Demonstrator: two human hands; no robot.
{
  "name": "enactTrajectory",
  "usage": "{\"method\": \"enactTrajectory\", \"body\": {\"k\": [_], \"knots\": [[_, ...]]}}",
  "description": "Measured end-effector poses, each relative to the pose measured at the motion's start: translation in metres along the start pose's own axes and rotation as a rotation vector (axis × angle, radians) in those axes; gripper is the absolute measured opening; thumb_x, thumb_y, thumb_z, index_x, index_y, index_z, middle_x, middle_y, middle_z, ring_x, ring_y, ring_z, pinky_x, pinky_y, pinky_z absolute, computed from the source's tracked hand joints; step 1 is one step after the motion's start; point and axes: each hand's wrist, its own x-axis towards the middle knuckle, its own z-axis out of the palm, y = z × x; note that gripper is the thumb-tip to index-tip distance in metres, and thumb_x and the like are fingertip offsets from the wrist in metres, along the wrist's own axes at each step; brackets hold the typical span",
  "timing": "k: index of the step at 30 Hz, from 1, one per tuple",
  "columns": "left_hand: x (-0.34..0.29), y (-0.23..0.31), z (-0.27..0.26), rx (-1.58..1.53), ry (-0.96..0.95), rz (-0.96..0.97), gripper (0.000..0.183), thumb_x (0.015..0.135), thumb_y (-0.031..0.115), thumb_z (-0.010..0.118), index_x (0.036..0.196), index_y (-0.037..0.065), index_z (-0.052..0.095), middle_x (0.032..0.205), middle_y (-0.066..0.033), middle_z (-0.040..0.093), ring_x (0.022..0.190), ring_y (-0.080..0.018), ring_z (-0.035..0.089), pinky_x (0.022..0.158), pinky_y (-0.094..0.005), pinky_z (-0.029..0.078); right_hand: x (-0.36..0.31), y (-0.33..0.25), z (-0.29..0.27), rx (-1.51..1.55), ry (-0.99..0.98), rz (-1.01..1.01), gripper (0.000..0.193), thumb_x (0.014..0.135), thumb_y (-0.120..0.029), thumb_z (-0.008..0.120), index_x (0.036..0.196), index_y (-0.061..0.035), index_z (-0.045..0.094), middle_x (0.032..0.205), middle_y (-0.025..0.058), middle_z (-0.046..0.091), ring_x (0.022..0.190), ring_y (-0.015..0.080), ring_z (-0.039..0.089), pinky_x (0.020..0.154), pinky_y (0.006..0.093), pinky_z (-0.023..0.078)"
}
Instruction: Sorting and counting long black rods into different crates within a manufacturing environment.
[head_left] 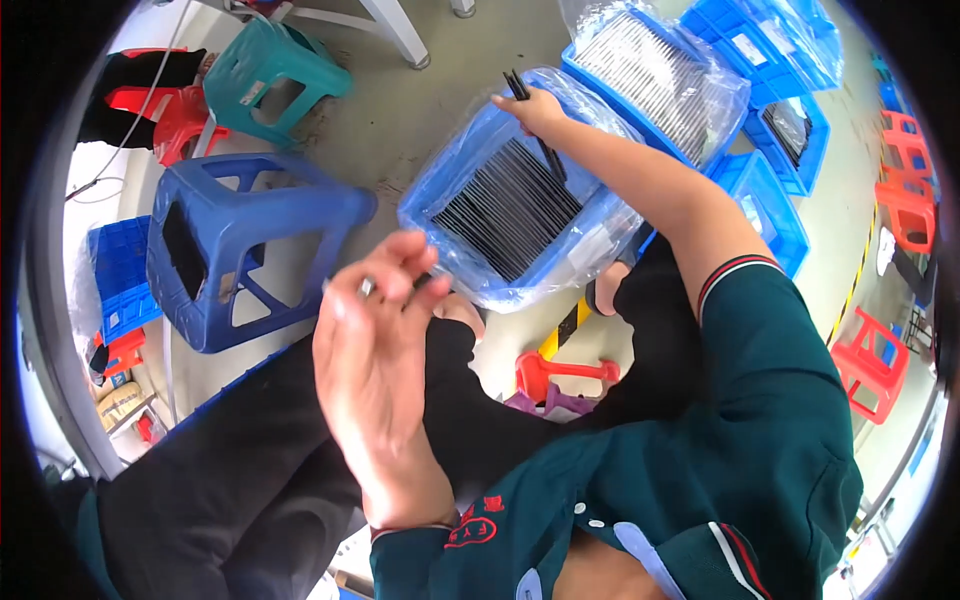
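My right hand (540,112) reaches over the far side of a blue plastic bin (418,203) and is closed round a few thin black strips (517,84), which point up and down out of the fist. Many more black strips (510,205) lie side by side in rows inside this bin, which is lined with clear plastic film (597,243). Nearer to me and left of the bin, my left hand (375,340) is raised with bent fingers, slightly blurred. A silvery spot shows at one finger and a small dark bit between the fingertips; what it is stays unclear.
Behind the bin, another blue bin (575,68) holds rows of greyish strips, with stacked blue crates (770,50) to its right. A blue stool (225,215) and a green stool (265,75) stand left. Between my legs is a red stool (533,378). More red stools (872,365) line the right.
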Motion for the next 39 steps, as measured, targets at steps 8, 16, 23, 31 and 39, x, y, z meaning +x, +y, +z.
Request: {"method": "enactTrajectory", "body": {"k": [8,16,23,31,39], "knots": [[0.012,0.008,0.000,0.071,-0.059,-0.105,0.041,0.093,0.048,0.043,0.077,0.012,0.052,0.109,-0.0142,0.043,0.096,-0.0244,0.042,0.082,-0.0382,0.037,0.046,0.134,0.029,-0.395,0.136,0.046,0.052,0.071,-0.047,0.069,0.098,-0.0030,0.061,0.096,0.0212,0.063,0.094,0.0363,0.060,0.081,0.0435,0.046],[0.016,0.013,0.006,0.106,0.038,-0.149,0.042,0.090,0.047,0.048,0.068,0.011,0.046,0.087,-0.0102,0.041,0.077,-0.0211,0.041,0.065,-0.0348,0.037,0.035,0.154,0.055,-0.591,0.200,0.187,0.047,0.074,-0.032,0.071,0.103,-0.0004,0.053,0.103,0.0236,0.059,0.099,0.0368,0.058,0.083,0.0444,0.047],[0.011,0.014,0.004,0.107,-0.024,-0.151,0.043,0.090,0.047,0.048,0.069,0.010,0.046,0.089,-0.0118,0.043,0.075,-0.0216,0.042,0.064,-0.0355,0.038,0.025,0.158,0.042,-0.730,0.294,0.113,0.046,0.081,-0.038,0.062,0.108,-0.0020,0.053,0.111,0.0193,0.055,0.105,0.0373,0.053,0.083,0.0480,0.046],[0.006,0.013,0.004,0.105,-0.010,-0.119,0.043,0.091,0.047,0.047,0.071,0.009,0.048,0.090,-0.0131,0.044,0.077,-0.0229,0.043,0.064,-0.0358,0.038,0.021,0.166,0.039,-0.741,0.281,0.046,0.033,0.091,-0.020,0.032,0.106,-0.0028,0.055,0.112,0.0221,0.057,0.106,0.0378,0.054,0.088,0.0472,0.044],[0.005,0.002,0.008,-0.010,-0.024,-0.066,0.049,0.090,0.047,0.047,0.074,0.001,0.054,0.092,-0.0212,0.049,0.075,-0.0274,0.049,0.067,-0.0373,0.043,0.019,0.087,0.001,-1.069,-0.471,-0.164,0.028,0.081,-0.014,0.048,0.101,-0.0011,0.063,0.091,0.0157,0.066,0.083,0.0290,0.066,0.067,0.0418,0.055]]}}
